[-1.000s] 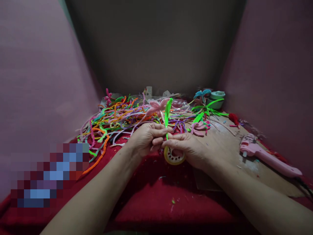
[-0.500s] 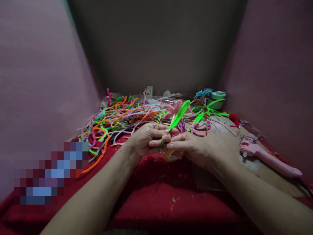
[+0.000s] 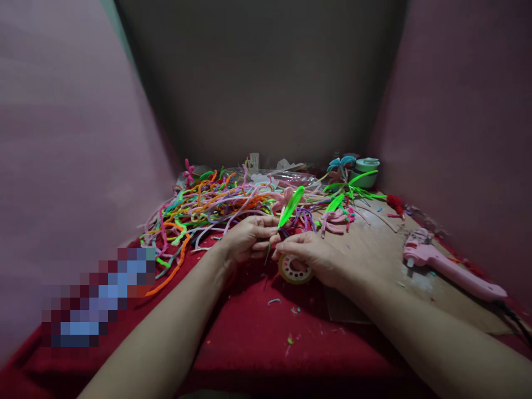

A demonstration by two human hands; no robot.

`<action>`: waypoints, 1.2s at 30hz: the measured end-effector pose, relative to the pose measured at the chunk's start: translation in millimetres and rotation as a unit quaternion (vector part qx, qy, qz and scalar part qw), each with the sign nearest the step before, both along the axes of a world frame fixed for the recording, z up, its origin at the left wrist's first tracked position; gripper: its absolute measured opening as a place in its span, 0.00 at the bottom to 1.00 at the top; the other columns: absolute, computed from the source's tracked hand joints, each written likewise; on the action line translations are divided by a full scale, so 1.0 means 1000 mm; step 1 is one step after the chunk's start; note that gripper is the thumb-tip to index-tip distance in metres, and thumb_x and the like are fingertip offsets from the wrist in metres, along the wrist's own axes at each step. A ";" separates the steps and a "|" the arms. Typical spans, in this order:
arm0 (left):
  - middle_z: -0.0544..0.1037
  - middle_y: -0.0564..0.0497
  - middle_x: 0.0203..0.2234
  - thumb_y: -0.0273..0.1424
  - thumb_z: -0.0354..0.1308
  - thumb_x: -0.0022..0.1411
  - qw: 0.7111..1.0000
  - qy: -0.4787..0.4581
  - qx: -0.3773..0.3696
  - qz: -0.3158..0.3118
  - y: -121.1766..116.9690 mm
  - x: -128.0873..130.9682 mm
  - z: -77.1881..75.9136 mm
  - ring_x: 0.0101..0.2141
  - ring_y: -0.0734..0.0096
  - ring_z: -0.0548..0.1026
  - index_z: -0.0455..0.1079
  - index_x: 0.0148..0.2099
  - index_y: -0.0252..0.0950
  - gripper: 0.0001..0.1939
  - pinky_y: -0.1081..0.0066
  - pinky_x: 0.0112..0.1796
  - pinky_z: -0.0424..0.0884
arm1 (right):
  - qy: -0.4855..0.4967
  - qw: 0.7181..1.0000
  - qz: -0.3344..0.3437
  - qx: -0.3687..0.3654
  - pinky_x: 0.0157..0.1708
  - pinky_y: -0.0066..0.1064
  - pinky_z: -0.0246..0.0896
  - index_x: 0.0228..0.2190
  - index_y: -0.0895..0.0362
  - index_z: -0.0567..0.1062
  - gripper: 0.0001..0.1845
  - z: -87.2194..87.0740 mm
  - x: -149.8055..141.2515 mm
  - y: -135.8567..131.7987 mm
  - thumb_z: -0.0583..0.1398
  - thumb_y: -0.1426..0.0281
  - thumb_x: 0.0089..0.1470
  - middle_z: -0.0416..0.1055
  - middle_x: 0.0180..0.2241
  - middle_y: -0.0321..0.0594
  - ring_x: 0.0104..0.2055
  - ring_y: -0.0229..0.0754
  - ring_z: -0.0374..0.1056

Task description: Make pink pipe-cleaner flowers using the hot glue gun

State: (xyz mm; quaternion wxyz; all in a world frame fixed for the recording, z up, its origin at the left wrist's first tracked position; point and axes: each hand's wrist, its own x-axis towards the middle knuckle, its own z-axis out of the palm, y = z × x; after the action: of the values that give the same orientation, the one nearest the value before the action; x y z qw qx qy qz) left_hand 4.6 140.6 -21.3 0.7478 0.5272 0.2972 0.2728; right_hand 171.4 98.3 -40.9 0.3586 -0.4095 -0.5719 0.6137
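My left hand is closed, pinching a thin stem that carries a bright green pipe-cleaner leaf. Directly behind the leaf shows a pink fuzzy flower, which appears to be on the same stem. Below my left fingers pokes the dark lower end of the stem. My right hand is closed close beside it, fingertips at the stem just under the leaf. From beneath my right palm hangs a yellowish roll of tape with a white, holed core. The right fingers partly hide the roll.
A tangled heap of coloured pipe cleaners lies behind my left hand. To the right, a pink glue gun rests on a cardboard sheet. Further back are finished pipe-cleaner flowers and a mint-green container. Scraps dot the red cloth.
The leaf and pink flower have shifted left and down with my left hand. My right hand has drawn slightly left, and the tape roll now shows more fully below it.
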 end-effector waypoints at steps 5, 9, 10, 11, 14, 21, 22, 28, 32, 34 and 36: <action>0.62 0.60 0.11 0.31 0.58 0.52 0.994 0.082 0.048 0.058 -0.003 0.013 -0.011 0.09 0.85 0.52 0.66 0.34 0.31 0.08 0.81 0.12 0.48 | -0.039 0.999 -0.018 0.015 0.19 0.25 0.44 0.21 0.63 0.76 0.13 0.001 -0.001 0.000 0.59 0.65 0.43 0.65 0.15 0.35 0.17 0.30 0.51; 0.70 0.54 0.17 0.34 0.57 0.51 0.964 0.191 0.119 0.142 -0.016 0.011 0.006 0.11 0.81 0.61 0.67 0.35 0.32 0.11 0.79 0.13 0.51 | -0.057 0.998 -0.022 0.030 0.19 0.25 0.44 0.22 0.62 0.77 0.13 0.001 0.000 0.000 0.58 0.64 0.44 0.66 0.16 0.36 0.17 0.31 0.52; 0.72 0.53 0.21 0.34 0.56 0.52 0.946 0.226 0.160 0.171 -0.022 0.005 0.014 0.12 0.81 0.63 0.67 0.37 0.32 0.12 0.79 0.14 0.52 | -0.059 0.998 -0.022 0.032 0.19 0.26 0.45 0.22 0.61 0.77 0.13 0.001 0.000 0.000 0.58 0.64 0.44 0.67 0.16 0.36 0.17 0.31 0.54; 0.73 0.52 0.24 0.35 0.54 0.53 0.924 0.259 0.206 0.194 -0.028 -0.003 0.022 0.13 0.81 0.63 0.68 0.39 0.33 0.13 0.78 0.15 0.54 | -0.061 0.997 -0.023 0.033 0.20 0.26 0.46 0.21 0.61 0.77 0.12 0.001 0.000 0.000 0.59 0.64 0.44 0.68 0.17 0.37 0.18 0.32 0.56; 0.73 0.52 0.24 0.38 0.52 0.55 0.839 0.380 0.331 0.204 -0.048 -0.035 0.037 0.19 0.76 0.67 0.70 0.38 0.35 0.14 0.75 0.22 0.60 | -0.067 0.997 -0.030 0.035 0.22 0.27 0.49 0.20 0.60 0.77 0.11 0.004 0.000 -0.001 0.60 0.65 0.42 0.69 0.18 0.37 0.21 0.35 0.59; 0.73 0.45 0.32 0.35 0.51 0.55 0.631 0.663 0.381 0.133 -0.070 -0.080 0.007 0.31 0.63 0.70 0.66 0.36 0.36 0.09 0.69 0.31 0.59 | -0.021 0.998 -0.003 0.056 0.21 0.29 0.48 0.13 0.53 0.74 0.09 0.037 0.010 -0.025 0.61 0.67 0.40 0.64 0.14 0.35 0.21 0.37 0.58; 0.73 0.45 0.31 0.33 0.51 0.55 0.639 0.656 0.379 0.129 -0.069 -0.082 0.004 0.31 0.64 0.70 0.66 0.36 0.36 0.08 0.70 0.31 0.59 | -0.012 0.998 0.008 0.063 0.22 0.30 0.49 0.13 0.53 0.75 0.09 0.044 0.013 -0.029 0.61 0.67 0.40 0.65 0.14 0.36 0.21 0.37 0.58; 0.67 0.55 0.21 0.32 0.55 0.50 0.784 0.516 0.276 0.209 -0.073 -0.091 0.007 0.21 0.74 0.64 0.66 0.38 0.34 0.12 0.74 0.24 0.56 | -0.012 0.998 0.037 0.051 0.23 0.32 0.52 0.10 0.53 0.73 0.08 0.061 0.015 -0.032 0.63 0.70 0.35 0.67 0.16 0.37 0.24 0.41 0.60; 0.65 0.59 0.18 0.33 0.59 0.45 0.875 0.365 0.155 0.277 -0.090 -0.090 0.010 0.18 0.77 0.62 0.64 0.46 0.32 0.23 0.76 0.21 0.55 | -0.011 0.999 0.038 0.035 0.25 0.33 0.55 0.11 0.55 0.74 0.07 0.051 0.013 -0.025 0.63 0.69 0.34 0.68 0.17 0.38 0.24 0.41 0.61; 0.68 0.57 0.20 0.32 0.60 0.43 0.889 0.324 0.125 0.298 -0.099 -0.085 0.013 0.20 0.76 0.65 0.64 0.47 0.33 0.25 0.76 0.21 0.57 | -0.005 0.999 0.041 0.034 0.25 0.34 0.56 0.13 0.55 0.75 0.05 0.047 0.014 -0.024 0.63 0.69 0.34 0.69 0.18 0.38 0.25 0.41 0.62; 0.70 0.55 0.22 0.31 0.62 0.42 0.896 0.303 0.110 0.305 -0.104 -0.080 0.017 0.22 0.74 0.67 0.65 0.46 0.34 0.26 0.76 0.22 0.59 | 0.003 0.998 0.039 0.039 0.26 0.34 0.57 0.14 0.55 0.76 0.05 0.044 0.014 -0.023 0.63 0.68 0.35 0.70 0.19 0.39 0.25 0.42 0.63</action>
State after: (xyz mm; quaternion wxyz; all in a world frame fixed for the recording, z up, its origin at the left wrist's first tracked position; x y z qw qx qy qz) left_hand -75.7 36.2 -4.8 0.4391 0.5468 0.6236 0.3454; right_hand 185.4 74.8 2.9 0.3513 -0.3711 -0.6098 0.6058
